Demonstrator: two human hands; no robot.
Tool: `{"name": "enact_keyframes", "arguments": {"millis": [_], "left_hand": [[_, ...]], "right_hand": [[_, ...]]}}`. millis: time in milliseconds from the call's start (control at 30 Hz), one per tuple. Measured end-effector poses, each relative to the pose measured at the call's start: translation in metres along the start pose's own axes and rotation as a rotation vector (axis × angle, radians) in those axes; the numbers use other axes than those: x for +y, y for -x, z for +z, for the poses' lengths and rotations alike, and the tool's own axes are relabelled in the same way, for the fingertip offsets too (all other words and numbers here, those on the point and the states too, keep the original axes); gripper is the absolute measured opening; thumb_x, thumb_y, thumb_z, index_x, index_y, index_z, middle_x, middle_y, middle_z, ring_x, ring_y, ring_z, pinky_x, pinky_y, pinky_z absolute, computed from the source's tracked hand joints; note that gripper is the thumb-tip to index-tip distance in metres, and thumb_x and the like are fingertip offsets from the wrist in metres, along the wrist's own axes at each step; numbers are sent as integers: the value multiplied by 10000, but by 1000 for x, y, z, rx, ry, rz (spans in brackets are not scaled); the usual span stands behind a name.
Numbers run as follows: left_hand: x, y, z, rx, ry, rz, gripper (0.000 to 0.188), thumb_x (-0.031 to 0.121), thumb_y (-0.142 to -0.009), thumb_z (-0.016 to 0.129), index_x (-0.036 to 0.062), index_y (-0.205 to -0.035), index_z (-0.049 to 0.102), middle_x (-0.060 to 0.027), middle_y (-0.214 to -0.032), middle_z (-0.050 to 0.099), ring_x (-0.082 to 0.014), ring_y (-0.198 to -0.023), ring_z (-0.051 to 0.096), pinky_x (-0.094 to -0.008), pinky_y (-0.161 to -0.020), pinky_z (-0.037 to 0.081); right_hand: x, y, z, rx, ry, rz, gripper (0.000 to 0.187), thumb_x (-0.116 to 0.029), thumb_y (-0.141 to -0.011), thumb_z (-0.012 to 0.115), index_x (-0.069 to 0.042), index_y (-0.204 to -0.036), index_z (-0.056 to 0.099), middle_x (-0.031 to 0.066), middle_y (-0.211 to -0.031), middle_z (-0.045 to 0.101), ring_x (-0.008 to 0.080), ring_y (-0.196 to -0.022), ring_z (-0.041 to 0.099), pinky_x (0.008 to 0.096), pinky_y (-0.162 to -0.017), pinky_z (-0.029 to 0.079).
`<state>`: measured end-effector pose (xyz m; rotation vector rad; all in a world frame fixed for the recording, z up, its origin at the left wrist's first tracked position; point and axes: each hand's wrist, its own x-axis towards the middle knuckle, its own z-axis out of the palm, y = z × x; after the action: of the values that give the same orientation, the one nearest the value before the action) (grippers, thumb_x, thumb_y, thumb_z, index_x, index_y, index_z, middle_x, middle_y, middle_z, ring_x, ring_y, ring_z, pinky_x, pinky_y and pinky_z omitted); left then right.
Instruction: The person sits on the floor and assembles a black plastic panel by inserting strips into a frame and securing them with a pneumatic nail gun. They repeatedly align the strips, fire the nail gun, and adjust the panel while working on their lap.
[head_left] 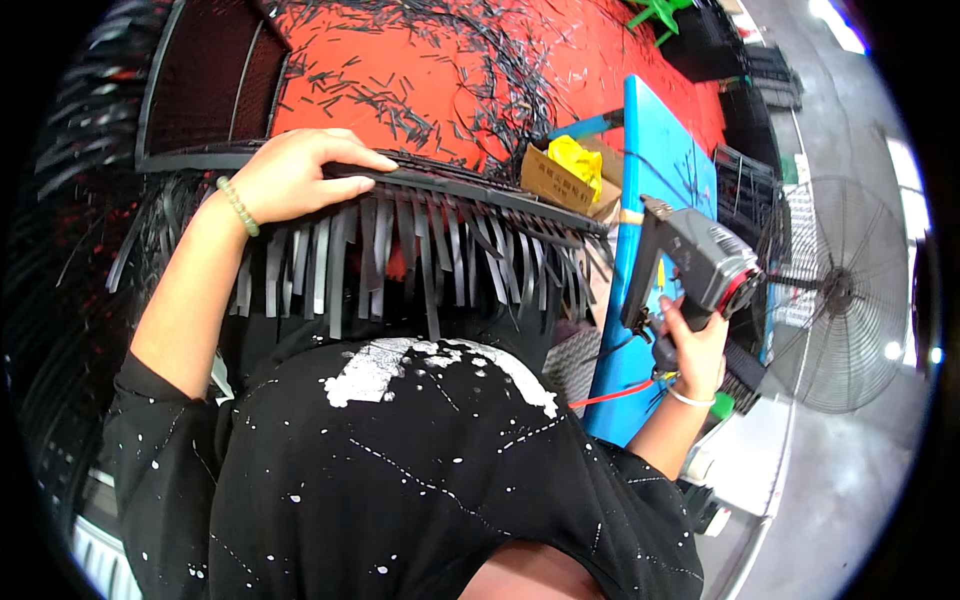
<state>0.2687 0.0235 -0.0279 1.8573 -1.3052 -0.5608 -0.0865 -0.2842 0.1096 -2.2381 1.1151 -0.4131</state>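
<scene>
My left hand (305, 175) rests over the edge of a long black frame bar (450, 183), thumb and fingers laid around it. From this bar hangs a row of loose black strips (380, 250), like woven-furniture strapping. On the right, my right hand (697, 345) is wrapped round the handle of a grey and black pneumatic staple gun (700, 265). The gun is held up over a blue bench (655, 180), apart from the frame. A red air hose (612, 394) runs near its handle.
An open cardboard box (565, 180) with a yellow plastic bag (577, 162) stands beside the bench. Black strip scraps (390, 100) litter the red floor (440, 45). A large fan (838, 290) stands at right, black woven panels (205, 75) at far left, and a green stool (660, 12) at the back.
</scene>
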Motion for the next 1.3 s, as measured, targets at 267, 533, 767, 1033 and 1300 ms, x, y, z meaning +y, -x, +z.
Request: {"name": "enact_keyframes", "arguments": {"millis": [267, 533, 767, 1033, 1300], "left_hand": [[1, -6, 0, -27, 131, -87, 283, 147, -876, 709, 27, -1133, 716, -89, -1051, 720, -179, -980, 669, -309, -910, 500], [2, -2, -5, -64, 15, -169, 392, 193, -845, 764, -10, -1162, 656, -62, -1077, 702, -157, -1039, 630, -316, -980, 464], [-9, -5, 17, 112, -430, -42, 352, 365, -825, 770, 43, -960, 727, -126, -932, 723, -311, -871, 700, -378, -775, 550], [-33, 10, -3, 211, -597, 39, 332, 318, -787, 809, 30, -926, 720, -136, -872, 718, -306, -815, 705, -370, -745, 555], [-59, 47, -39, 157, -658, -6, 371, 334, -757, 830, 25, -922, 708, -145, -873, 725, -320, -815, 714, -381, -747, 565]], "right_hand": [[136, 0, -39, 187, -368, 245, 379, -73, -866, 735, 28, -1213, 620, 26, -686, 568, 117, -560, 529, 264, -563, 434], [281, 15, -50, 201, -1099, 507, 304, -156, -962, 659, -60, -1244, 599, -39, -701, 484, 82, -619, 488, 277, -622, 436], [354, 30, -31, 290, -1607, 615, 234, -134, -964, 658, 18, -1141, 637, -30, -680, 483, 87, -632, 494, 248, -648, 449], [375, 26, -29, 413, -1522, 751, 356, -167, -917, 726, 34, -1174, 583, 14, -749, 593, 125, -677, 597, 268, -637, 516], [393, 32, -61, 342, 793, 682, 882, -796, -818, 513, 54, -856, 745, 247, -900, 723, 366, -862, 717, 468, -750, 551]]}}
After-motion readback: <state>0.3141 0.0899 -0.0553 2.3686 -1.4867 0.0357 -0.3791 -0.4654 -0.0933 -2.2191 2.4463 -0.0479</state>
